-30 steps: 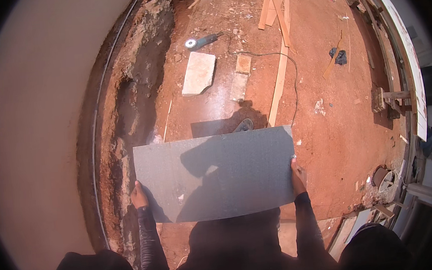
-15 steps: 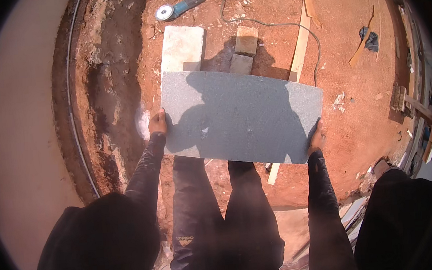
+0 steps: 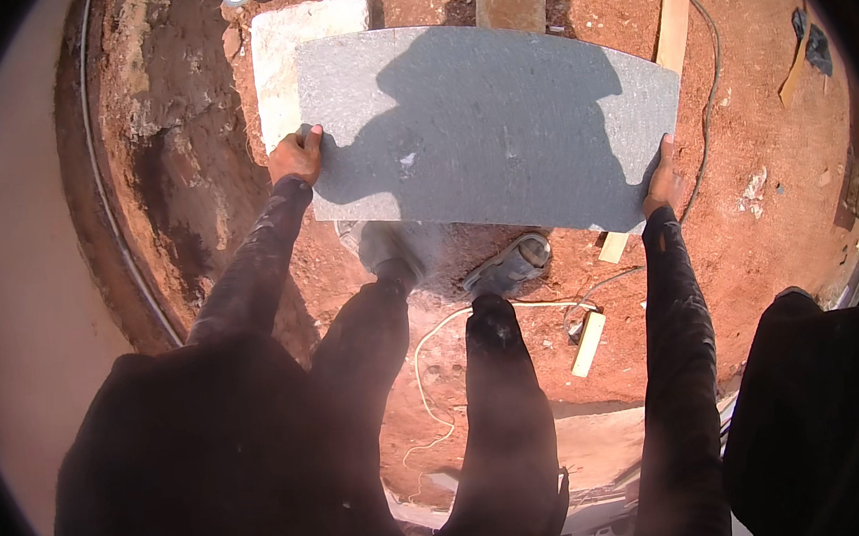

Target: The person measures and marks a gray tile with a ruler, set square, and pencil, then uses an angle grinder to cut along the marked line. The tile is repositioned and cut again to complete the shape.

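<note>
Grey rectangular stone slab (image 3: 485, 130) is carried flat at arm's length above red earth, over the person's dusty shoes (image 3: 509, 265). Left hand (image 3: 295, 156) is closed around its left short edge, thumb on top; right hand (image 3: 663, 184) clasps the right short edge. Beyond the slab lie a pale square stone tile (image 3: 280, 54), a brown brick (image 3: 509, 2) and a light wooden plank (image 3: 673, 12).
</note>
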Available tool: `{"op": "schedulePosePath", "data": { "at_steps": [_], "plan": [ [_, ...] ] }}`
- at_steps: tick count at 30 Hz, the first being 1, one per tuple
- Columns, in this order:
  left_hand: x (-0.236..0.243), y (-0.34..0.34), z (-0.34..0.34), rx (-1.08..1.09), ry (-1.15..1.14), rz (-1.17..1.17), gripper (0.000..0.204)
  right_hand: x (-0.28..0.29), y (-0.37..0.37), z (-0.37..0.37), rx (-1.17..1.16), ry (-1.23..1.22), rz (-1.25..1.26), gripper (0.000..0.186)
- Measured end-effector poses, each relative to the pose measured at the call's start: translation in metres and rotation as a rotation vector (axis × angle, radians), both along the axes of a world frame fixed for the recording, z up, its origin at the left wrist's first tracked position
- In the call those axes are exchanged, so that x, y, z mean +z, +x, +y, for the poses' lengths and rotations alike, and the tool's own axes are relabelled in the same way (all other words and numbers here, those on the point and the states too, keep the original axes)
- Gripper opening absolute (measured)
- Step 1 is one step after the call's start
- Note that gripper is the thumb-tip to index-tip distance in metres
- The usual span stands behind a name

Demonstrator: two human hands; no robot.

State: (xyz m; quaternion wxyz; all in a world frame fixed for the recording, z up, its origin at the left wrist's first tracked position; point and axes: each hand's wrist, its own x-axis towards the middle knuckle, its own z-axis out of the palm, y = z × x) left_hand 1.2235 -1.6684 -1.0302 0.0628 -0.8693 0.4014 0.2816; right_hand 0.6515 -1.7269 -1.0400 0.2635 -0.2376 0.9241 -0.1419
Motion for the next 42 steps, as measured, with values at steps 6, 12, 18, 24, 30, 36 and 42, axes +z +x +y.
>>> {"op": "schedulePosePath", "data": {
  "at_steps": [6,12,18,24,30,36,42],
  "plan": [
    [0.001,-0.011,-0.013,-0.042,0.035,-0.073,0.073,-0.028,-0.012,-0.019,0.075,0.062,0.005,0.106],
    [0.002,-0.018,-0.019,0.023,0.1,-0.085,0.072,-0.031,-0.007,-0.029,0.075,0.039,0.014,0.107],
    [0.008,-0.027,-0.035,0.033,0.164,-0.153,0.069,-0.041,-0.011,-0.029,0.051,0.042,-0.022,0.105],
    [0.012,-0.028,-0.048,0.012,0.302,-0.167,0.066,-0.048,-0.006,-0.023,0.092,0.058,-0.059,0.104],
    [0.014,-0.041,-0.05,0.012,0.313,-0.183,0.064,-0.062,-0.031,-0.014,0.315,0.045,-0.015,0.093],
    [0.002,-0.043,-0.033,0.084,0.217,-0.186,0.07,-0.036,-0.023,-0.019,0.367,0.129,-0.194,0.091],
    [0.004,-0.046,-0.024,0.071,0.146,-0.138,0.072,-0.039,-0.017,-0.007,0.304,-0.006,-0.014,0.074]
  ]
}}
